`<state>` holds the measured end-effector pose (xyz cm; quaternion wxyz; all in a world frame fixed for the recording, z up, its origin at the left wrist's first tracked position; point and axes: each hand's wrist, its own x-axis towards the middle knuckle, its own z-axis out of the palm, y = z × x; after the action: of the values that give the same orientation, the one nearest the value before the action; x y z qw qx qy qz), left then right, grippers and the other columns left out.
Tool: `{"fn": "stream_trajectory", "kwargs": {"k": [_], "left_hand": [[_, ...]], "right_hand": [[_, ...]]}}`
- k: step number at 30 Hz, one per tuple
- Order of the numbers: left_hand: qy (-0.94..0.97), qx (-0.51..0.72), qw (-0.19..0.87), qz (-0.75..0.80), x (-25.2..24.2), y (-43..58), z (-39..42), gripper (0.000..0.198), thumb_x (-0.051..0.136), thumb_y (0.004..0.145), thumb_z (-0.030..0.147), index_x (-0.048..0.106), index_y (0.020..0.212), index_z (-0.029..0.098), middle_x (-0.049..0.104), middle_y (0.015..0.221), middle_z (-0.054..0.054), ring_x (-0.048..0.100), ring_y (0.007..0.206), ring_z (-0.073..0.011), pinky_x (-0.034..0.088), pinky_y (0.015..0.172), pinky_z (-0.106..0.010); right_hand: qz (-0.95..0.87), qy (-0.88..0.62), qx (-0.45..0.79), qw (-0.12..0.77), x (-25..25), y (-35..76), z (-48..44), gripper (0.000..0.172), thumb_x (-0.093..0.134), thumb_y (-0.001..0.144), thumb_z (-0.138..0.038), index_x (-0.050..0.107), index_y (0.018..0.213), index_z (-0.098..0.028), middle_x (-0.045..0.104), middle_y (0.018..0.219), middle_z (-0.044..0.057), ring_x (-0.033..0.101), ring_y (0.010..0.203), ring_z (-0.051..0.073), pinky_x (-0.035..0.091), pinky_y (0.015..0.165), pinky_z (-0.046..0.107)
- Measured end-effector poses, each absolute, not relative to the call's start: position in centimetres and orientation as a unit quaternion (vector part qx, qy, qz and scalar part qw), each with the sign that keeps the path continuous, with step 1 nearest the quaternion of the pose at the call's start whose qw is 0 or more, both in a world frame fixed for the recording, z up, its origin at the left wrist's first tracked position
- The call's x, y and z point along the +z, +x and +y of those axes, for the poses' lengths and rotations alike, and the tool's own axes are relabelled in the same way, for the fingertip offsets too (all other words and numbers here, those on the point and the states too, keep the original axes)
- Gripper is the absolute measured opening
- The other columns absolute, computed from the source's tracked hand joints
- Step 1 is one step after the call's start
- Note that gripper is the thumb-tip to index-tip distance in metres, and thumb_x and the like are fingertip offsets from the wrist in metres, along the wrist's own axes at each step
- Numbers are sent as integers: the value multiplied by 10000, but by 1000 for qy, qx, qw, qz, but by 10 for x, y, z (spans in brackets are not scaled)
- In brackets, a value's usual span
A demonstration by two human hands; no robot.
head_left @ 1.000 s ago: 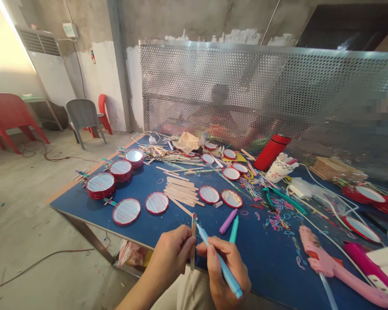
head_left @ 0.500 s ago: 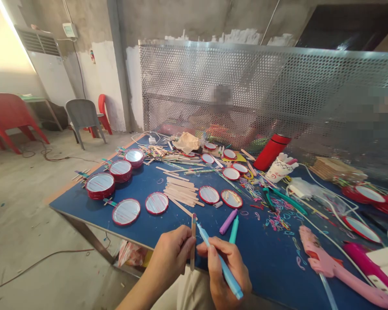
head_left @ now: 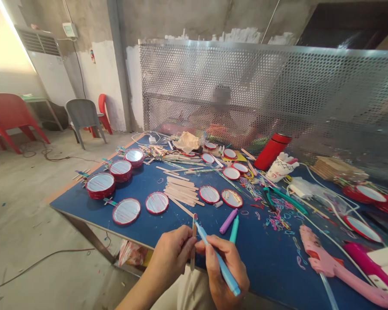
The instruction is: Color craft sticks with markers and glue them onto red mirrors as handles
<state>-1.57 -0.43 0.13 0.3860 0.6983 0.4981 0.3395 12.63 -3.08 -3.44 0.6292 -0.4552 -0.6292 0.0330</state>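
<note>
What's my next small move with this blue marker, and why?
I'd probably draw the blue marker lightly across the wooden stick: your left hand holds the stick roughly upright, and your right hand has the marker's tip at or very near its upper end.

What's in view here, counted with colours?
Table: one, blue, centre
Held marker: one, light blue, lower centre
Held stick: one, tan, lower centre
Loose markers: two, purple, teal, near held marker
Round pieces: many, white, red-rimmed, across table
Loose sticks: many, tan, mid-table
Small loops: many, multicoloured, table right
Pliers: one, green, beside loops
Glue gun: one, pink, right
Flask: one, red, table back
Cup: one, white, beside flask
Panel: one, silver, behind table
Chairs: three, red and grey, left
Left hand: one, holding stick
Right hand: one, holding marker
</note>
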Motion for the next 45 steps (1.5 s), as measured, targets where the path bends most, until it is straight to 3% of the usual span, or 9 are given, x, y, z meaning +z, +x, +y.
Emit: {"fn": "stream_trajectory", "kwargs": {"k": [23,30,37,45], "left_hand": [[705,363,371,483,-2,-16,-4,204,466,881,294,481,692,219,539,603,41,491,572,-124,351,561,-209],[699,355,375,496,-1,-16,-4,249,462,889,303,416,657,226,523,587,44,465,559,-121,337,563,-215],[692,349,388,499,2,-16,-4,215,449,886,334,482,705,223,550,638,31,500,604,-133,368,593,-218],[697,334,385,504,0,-16,-4,261,424,903,349,399,671,232,518,612,36,464,582,-129,332,581,-227]], "right_hand": [[-637,-444,37,629,-35,126,-30,102,579,993,-205,661,1052,-218,772,804,-8,756,670,141,620,666,225],[-599,-476,-1,643,-36,125,-33,95,583,994,-245,674,987,-217,771,750,-10,761,691,158,596,626,228],[-628,-469,7,621,-39,128,-32,105,588,987,-266,685,996,-227,766,749,-8,753,651,160,605,648,241],[-597,-472,23,648,-36,126,-33,90,579,990,-237,668,991,-229,745,732,-26,729,634,134,583,626,211]]}}
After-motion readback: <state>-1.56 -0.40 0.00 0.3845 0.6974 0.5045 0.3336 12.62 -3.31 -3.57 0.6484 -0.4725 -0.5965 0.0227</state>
